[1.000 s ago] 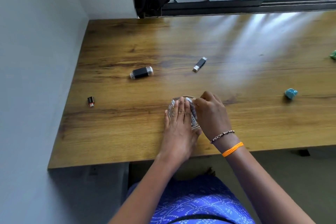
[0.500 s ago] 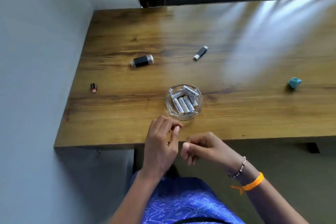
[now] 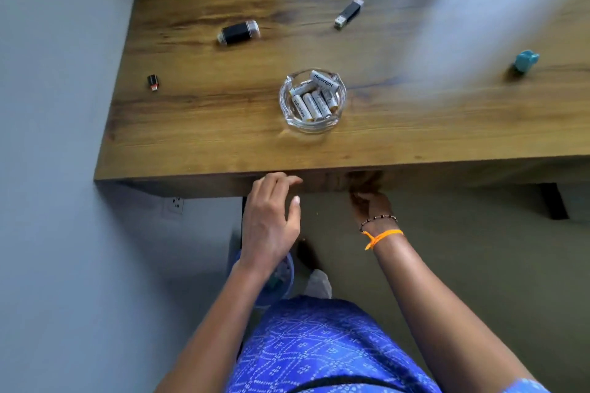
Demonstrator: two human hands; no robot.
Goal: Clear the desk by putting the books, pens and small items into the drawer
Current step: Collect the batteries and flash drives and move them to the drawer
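Both our hands at the counter's (image 3: pixel 198 137) front edge

Our left hand (image 3: pixel 271 220) hovers, grip spread; our right hand (image 3: pixel 367 198) reaches under the edge, its grip hidden. "Heyoright" batteries (image 3: pixel 314 99) lie in the glass dish (image 3: pixel 289 89) near that edge.

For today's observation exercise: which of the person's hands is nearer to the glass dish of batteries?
Left. The left hand is at the desk's front edge, just below the glass dish; the right hand is under the edge, further right.
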